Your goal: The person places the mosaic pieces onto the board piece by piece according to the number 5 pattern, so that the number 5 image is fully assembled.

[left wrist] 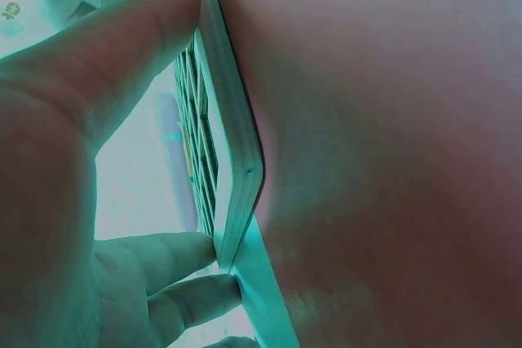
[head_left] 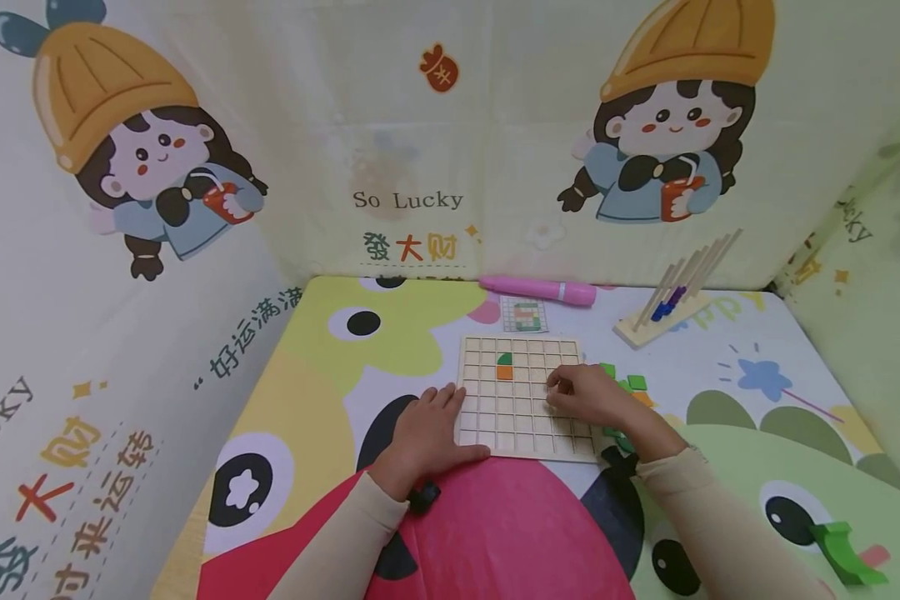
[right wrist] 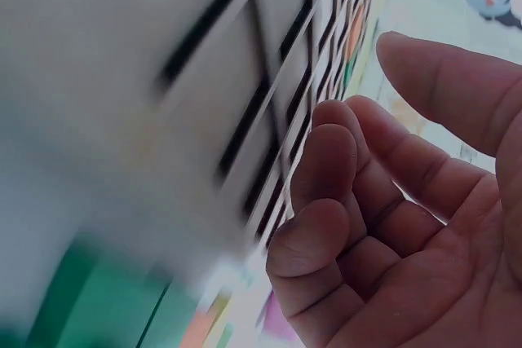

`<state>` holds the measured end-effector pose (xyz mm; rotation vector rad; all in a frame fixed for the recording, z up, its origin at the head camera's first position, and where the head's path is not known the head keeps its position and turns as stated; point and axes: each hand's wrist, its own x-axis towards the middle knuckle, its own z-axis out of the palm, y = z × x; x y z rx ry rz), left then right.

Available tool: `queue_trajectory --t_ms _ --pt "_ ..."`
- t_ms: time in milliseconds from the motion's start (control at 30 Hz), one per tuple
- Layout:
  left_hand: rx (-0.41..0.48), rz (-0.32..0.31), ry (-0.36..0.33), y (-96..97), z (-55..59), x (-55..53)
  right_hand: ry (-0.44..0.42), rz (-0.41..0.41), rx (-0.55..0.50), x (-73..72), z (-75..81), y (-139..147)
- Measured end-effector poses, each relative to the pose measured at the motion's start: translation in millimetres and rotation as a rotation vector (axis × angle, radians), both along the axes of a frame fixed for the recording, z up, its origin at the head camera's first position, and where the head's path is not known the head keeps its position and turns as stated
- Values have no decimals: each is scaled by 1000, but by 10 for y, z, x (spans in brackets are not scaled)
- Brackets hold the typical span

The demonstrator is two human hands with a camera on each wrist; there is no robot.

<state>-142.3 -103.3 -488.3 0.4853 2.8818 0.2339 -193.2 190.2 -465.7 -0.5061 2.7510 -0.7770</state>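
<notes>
A square wooden grid board (head_left: 487,421) lies flat, with a green rounded piece (head_left: 505,359) and an orange square (head_left: 504,372) set in neighbouring cells. My left hand (head_left: 429,429) rests at its near left corner, fingers along the left side and thumb on the near edge. In the left wrist view the thumb (left wrist: 155,26) touches the board's rim. Over the board's right side is my right hand (head_left: 588,394), its fingers loosely bent. The right wrist view shows nothing between the thumb (right wrist: 440,79) and fingers.
Loose green pieces (head_left: 637,382) and an orange one (head_left: 642,399) lie right of the board, partly behind the right hand. Beyond the board are a pattern card (head_left: 525,315) and a pink pen-like stick (head_left: 540,289). A wooden peg stand (head_left: 633,333) with purple and blue beads stands back right.
</notes>
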Motion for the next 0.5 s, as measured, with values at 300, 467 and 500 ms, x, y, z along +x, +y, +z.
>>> queue_trajectory --t_ms 300,467,500 --pt "10 -3 1 -5 21 4 8 -43 -9 125 40 503" --pt "8 -2 3 6 13 5 27 -82 14 178 50 723" --pt "4 -3 3 8 9 3 31 -90 24 184 49 764"
